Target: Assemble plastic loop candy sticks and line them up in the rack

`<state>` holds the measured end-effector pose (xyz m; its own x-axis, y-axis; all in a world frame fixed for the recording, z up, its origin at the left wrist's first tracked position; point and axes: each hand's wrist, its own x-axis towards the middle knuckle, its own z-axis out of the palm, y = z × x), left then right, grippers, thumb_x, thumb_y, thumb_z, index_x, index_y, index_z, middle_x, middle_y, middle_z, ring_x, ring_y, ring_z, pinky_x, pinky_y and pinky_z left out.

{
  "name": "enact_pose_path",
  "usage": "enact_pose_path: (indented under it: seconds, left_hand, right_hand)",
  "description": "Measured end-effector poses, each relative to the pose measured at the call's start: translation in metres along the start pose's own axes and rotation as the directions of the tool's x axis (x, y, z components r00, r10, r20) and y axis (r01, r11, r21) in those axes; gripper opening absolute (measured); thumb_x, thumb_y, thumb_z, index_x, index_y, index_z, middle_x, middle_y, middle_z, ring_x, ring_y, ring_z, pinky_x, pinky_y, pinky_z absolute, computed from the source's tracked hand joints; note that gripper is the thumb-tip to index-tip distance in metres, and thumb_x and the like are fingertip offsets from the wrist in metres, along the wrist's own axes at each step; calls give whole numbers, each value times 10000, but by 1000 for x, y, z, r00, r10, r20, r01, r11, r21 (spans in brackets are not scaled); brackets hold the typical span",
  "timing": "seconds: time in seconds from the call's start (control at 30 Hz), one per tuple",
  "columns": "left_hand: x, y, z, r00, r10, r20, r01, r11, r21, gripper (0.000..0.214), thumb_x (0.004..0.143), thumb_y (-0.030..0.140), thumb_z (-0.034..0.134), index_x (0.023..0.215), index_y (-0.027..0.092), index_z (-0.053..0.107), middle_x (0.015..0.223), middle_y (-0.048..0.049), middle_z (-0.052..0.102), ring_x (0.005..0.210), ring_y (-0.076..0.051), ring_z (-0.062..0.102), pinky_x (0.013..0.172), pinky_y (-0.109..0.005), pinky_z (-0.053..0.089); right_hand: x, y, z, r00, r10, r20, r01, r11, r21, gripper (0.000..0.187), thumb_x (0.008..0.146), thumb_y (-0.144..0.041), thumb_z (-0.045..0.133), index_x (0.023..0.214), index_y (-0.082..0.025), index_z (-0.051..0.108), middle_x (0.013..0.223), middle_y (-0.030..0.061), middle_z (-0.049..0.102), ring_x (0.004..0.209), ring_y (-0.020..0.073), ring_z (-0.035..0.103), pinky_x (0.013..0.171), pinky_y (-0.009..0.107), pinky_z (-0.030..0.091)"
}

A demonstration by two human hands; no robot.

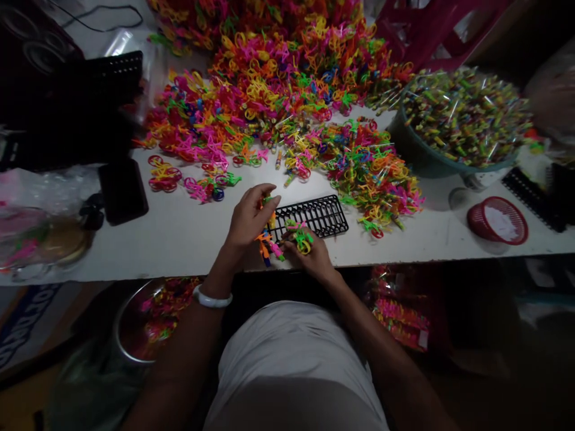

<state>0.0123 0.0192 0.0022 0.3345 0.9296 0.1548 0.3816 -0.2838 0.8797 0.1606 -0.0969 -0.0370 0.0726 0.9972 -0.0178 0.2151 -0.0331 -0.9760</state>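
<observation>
At the near edge of the white table (179,239), by the black rack (326,214), the left hand (249,220) was closed round several plastic ring toys (268,244) and the right hand (314,256) pinched a green-and-yellow toy (303,239), light, springy, tangle-prone bits, probably best gripped by their stems.

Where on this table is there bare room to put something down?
Bare table: between the black slab and the left hand, and between the rack and the red basket. The toy pile crowds the back; the basin fills the right corner. Both the left and the right hand grip toys.
</observation>
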Motion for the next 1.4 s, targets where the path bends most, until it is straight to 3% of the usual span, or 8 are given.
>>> enact_pose_path:
  seconds: [0.13,0.27,0.4,0.5,0.83,1.03,1.23,1.4]
  left_hand:
    - [-12,7,-7,996,-28,-88,25,999,-35,436,920,463,518,1301,252,526,1359,-78,524,1253,-209,490,1069,-366,400]
    - [-48,20,-8,974,-77,-215,63,995,-73,465,952,466,453,1379,284,435,1452,-78,428,1338,-215,409,1107,-380,372]
    - [-81,22,5,980,-66,-186,59,997,-46,602,923,511,483,1459,313,293,1534,-84,295,1423,-243,286,1154,-431,307]
    - [-92,19,17,990,5,-140,-2,1000,23,809,831,567,602,1487,291,219,1543,-126,255,1449,-277,220,1179,-473,247]
    - [-94,16,13,994,108,5,-108,988,109,764,891,436,569,1505,280,141,1590,-142,117,1480,-293,95,1181,-515,208]
    - [-81,20,-1,976,203,75,-215,947,237,542,800,467,687,1281,283,518,1605,-78,-6,1471,-354,102,1171,-534,232]
    - [-72,13,-10,968,224,113,-247,924,292,477,761,535,696,1069,198,555,1591,-150,71,1449,-369,193,1148,-553,283]
    - [-77,12,1,969,229,92,-246,934,258,660,736,545,716,1230,201,444,1591,-193,10,1469,-367,108,1149,-560,273]
  right_hand:
    - [-5,9,8,992,-128,-7,125,980,-157,213,878,-384,609,1014,-226,653,1011,74,696,930,210,657,818,327,518]
    - [-3,14,12,975,-221,24,221,954,-200,212,900,-307,572,1082,-215,631,1007,66,678,904,190,635,789,303,507]
    - [0,14,13,937,-320,140,349,886,-307,211,923,-221,485,1099,-186,595,980,79,649,907,191,596,763,287,488]
    - [1,13,10,929,-294,224,363,840,-404,204,925,-247,491,1097,-183,581,966,88,635,880,201,582,700,280,478]
    - [6,-7,0,898,-194,395,402,727,-556,261,924,-254,544,1175,-188,564,1068,91,631,859,174,615,679,241,471]
    - [3,8,3,871,-316,377,475,737,-480,190,963,-272,466,1068,-182,597,1072,112,644,861,179,624,693,262,483]
    - [3,6,5,893,-266,362,430,741,-516,257,941,-318,522,1152,-181,573,1067,122,643,854,193,623,684,271,483]
    - [5,-1,12,943,-106,316,291,724,-625,237,924,-344,549,1095,-189,603,951,81,644,720,179,594,581,258,425]
